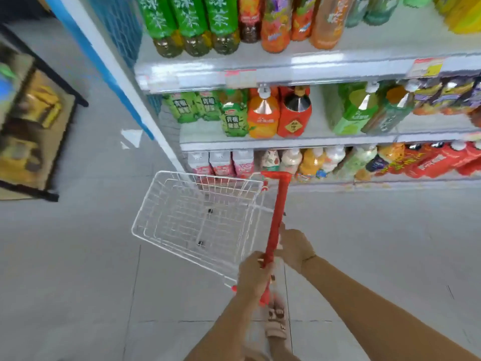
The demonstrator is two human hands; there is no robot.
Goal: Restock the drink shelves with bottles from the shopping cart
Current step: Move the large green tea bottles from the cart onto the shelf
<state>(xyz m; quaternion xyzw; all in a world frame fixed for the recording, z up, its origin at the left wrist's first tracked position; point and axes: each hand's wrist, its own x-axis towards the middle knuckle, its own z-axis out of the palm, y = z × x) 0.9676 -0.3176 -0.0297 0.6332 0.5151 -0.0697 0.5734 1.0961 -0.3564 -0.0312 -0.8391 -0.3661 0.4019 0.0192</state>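
Observation:
A white wire shopping cart [161,217] stands on the floor in front of the drink shelves, and no bottles show in its basket. Its red handle bar [279,204] runs from the shelf side back toward me. My left hand [253,276] grips the near end of the bar. My right hand [295,247] holds the bar a little farther up, fingers curled round it. The drink shelves [312,66] rise ahead and to the right, stocked with green tea bottles [187,24], orange and red bottles [294,113] and cartons [221,162] on the lowest level.
A blue and white shelf end panel [109,58] stands left of the drinks. A low dark rack with yellow packages [36,113] sits at the far left. Grey tiled floor [78,256] spreads around the cart. My sandalled foot [276,324] is below the handle.

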